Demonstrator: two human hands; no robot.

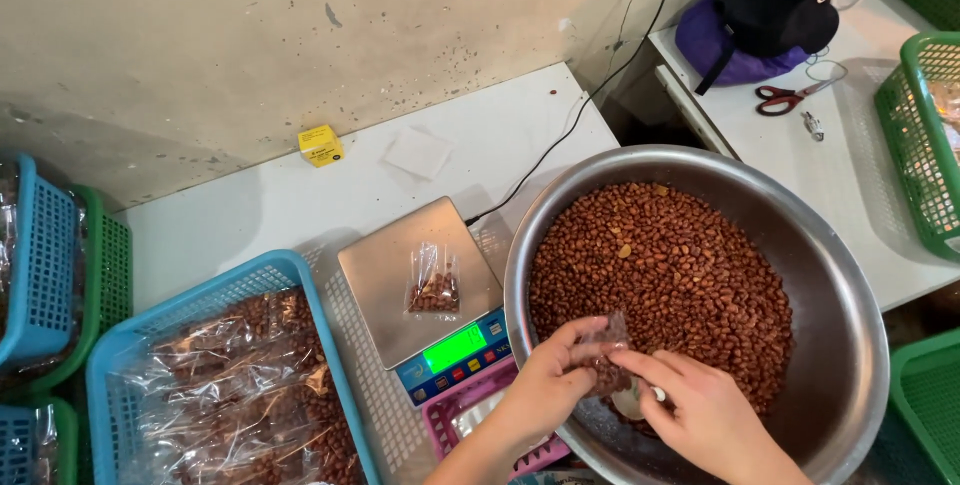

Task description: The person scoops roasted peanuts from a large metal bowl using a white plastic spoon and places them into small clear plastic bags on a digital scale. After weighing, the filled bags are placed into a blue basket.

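Many filled peanut packets [240, 385] lie in the blue basket left of the left hand [560, 370], which pinches a small plastic bag [605, 355] open while the right hand [695, 405], closed on a scoop, fills it over the steel bowl [850, 345]; another part-filled bag [435, 290] sits on the scale [385, 275].

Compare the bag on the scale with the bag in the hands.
The bag on the scale lies flat and untouched; the held bag is gripped by the left hand and right hand over the bowl. The scale's bag shows fully; fingers partly hide the held one. Both are small, clear and hold brown nuts.
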